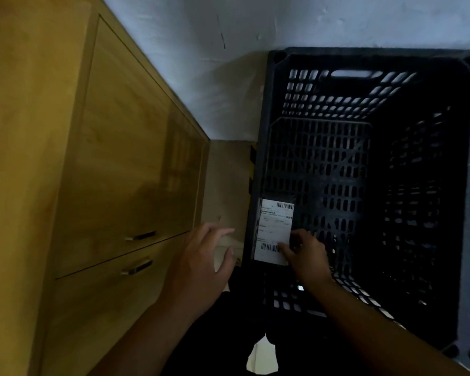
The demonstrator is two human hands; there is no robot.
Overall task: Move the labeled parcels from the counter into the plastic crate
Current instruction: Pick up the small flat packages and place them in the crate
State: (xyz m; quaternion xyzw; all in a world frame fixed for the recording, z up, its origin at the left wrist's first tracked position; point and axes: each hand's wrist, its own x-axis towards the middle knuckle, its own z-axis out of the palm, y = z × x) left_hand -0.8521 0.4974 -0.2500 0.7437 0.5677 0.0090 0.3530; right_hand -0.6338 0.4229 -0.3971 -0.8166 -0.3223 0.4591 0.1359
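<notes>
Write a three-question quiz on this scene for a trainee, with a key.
1. True or false: the left hand holds nothing.
2. Where is the labeled parcel?
A) on the wooden cabinet
B) inside the black crate, near its left wall
C) in the left hand
3. Which hand grips the parcel?

Key: 1 true; 2 B; 3 the right hand.
</notes>
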